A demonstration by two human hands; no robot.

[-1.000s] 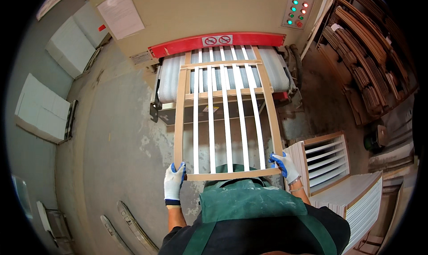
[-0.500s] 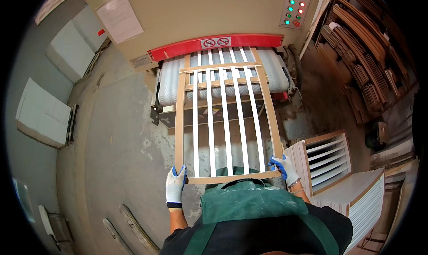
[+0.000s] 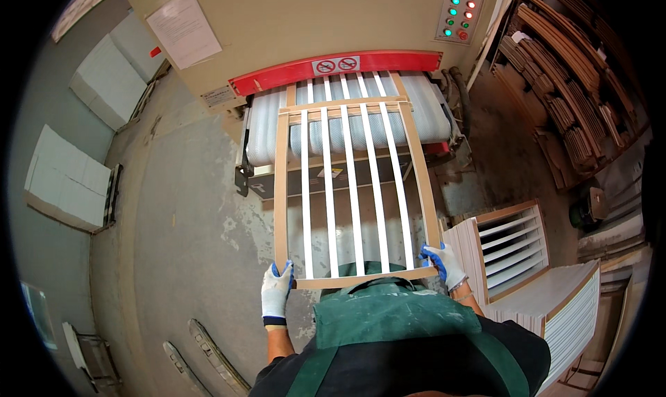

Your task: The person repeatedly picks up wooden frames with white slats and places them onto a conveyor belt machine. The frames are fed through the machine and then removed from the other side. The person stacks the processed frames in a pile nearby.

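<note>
1. Landmark for all this is the red bar [image 3: 277, 76] across the machine [image 3: 312, 15]. The slatted frame [image 3: 352, 189] is on my side of it, far end over the belt [image 3: 267, 137], near end at my waist.
2. My left hand [image 3: 278, 289] is curled closed round the frame's near left corner; my right hand [image 3: 444, 264] grips the near right corner the same way.
3. What's changed: a second ago the near rail of the other frame [image 3: 399, 86] sat well out from the red bar. Now it's slid closer and almost lines up under my frame's far rail. Mine's barely budged.
4. Writing-wise: a white sticker [image 3: 336, 65] with two crossed-out red circles is on the red bar. Up and left of the bar there's a white sheet [image 3: 184, 28] of print, too small to read. Below the bar, under the belt, a small yellow-and-white label [image 3: 330, 172], also unreadable.
</note>
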